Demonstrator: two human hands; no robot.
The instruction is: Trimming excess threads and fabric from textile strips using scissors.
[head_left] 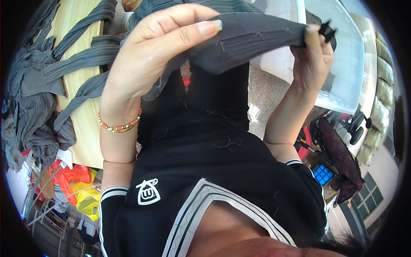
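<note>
A dark grey piece of ribbed fabric (252,40) with loose thread ends along a seam is stretched between my two hands. My left hand (158,47) is closed on its left part, thumb laid along the top and fingers behind. At its narrow right end my right hand (314,58) pinches the cloth. A small black pointed thing (328,31) sticks out beside the right fingertips; its kind cannot be made out. The right fingers partly hide that end of the cloth.
Grey ribbed garments (38,120) are heaped over a pale wooden table (83,145) on the left. A white translucent plastic bin (349,73) stands at the right, with dark cloth in it. Red and yellow plastic bags (87,199) sit low at the left.
</note>
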